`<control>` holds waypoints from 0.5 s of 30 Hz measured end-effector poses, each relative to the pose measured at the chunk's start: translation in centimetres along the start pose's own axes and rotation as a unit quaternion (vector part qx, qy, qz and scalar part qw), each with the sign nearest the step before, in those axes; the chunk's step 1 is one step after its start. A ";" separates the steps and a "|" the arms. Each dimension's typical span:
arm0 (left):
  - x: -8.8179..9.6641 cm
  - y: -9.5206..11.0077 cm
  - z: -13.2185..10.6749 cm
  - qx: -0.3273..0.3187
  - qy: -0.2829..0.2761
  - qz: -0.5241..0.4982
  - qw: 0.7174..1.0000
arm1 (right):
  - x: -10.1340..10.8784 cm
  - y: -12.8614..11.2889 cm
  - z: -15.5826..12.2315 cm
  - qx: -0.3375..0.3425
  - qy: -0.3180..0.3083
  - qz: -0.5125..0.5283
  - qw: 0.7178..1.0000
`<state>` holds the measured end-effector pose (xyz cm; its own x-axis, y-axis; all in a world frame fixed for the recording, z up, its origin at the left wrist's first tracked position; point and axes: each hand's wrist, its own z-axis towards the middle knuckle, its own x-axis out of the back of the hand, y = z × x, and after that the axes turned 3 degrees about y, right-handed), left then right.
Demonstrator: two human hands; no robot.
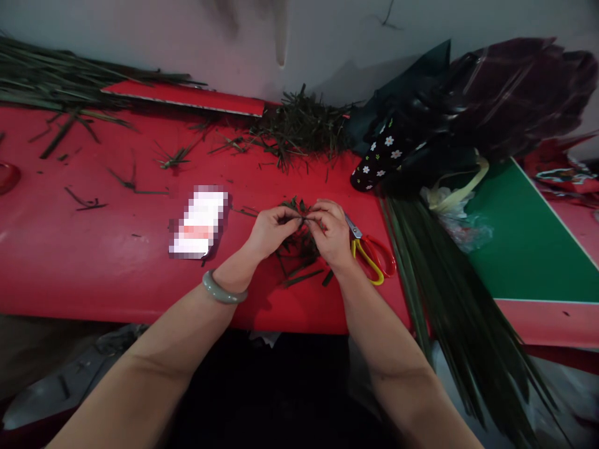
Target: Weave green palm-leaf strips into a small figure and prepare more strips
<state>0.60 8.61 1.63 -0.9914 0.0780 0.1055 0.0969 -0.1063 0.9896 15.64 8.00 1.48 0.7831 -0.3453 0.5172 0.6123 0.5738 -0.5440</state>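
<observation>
My left hand (pixel 276 231) and my right hand (pixel 331 231) meet over the red table, thumbs and fingertips pinched together on a thin dark green leaf strip (pixel 303 218). Its exact shape is mostly covered by my fingers. Beneath and around my hands lie cut green leaf pieces (pixel 299 274). Just right of my right hand rests a pair of scissors (pixel 374 259) with one red and one yellow handle, its blades partly hidden behind that hand. Left of my left hand lies a phone (pixel 199 222) with a bright, blurred screen.
Long green leaves (pixel 449 299) hang over the front edge at right, beside a green board (pixel 543 243). A heap of leaf scraps (pixel 309 125) sits by the wall, near a dark flowered item (pixel 381 153) and dark plastic bags (pixel 505 100). More leaves (pixel 60 72) lie back left.
</observation>
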 end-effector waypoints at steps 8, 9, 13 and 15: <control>-0.1 -0.1 0.0 -0.017 0.013 0.025 0.999 | -0.1 -0.2 0.0 -0.027 -0.026 0.017 0.999; -0.1 0.0 0.0 -0.015 0.012 0.023 1.000 | -0.1 -0.2 0.0 -0.036 -0.034 0.023 0.999; -0.1 0.1 0.0 0.010 0.004 -0.018 1.000 | -0.2 0.0 0.0 -0.079 -0.059 0.066 0.993; -0.2 0.2 0.0 0.027 0.003 -0.054 0.998 | -0.3 0.1 -0.1 -0.093 -0.065 0.093 0.989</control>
<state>0.78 8.57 1.79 -0.9968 0.0804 -0.0032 -0.0068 -0.0447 0.9990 15.47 8.08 1.27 0.8711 -0.1407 0.4705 0.4773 0.4681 -0.7437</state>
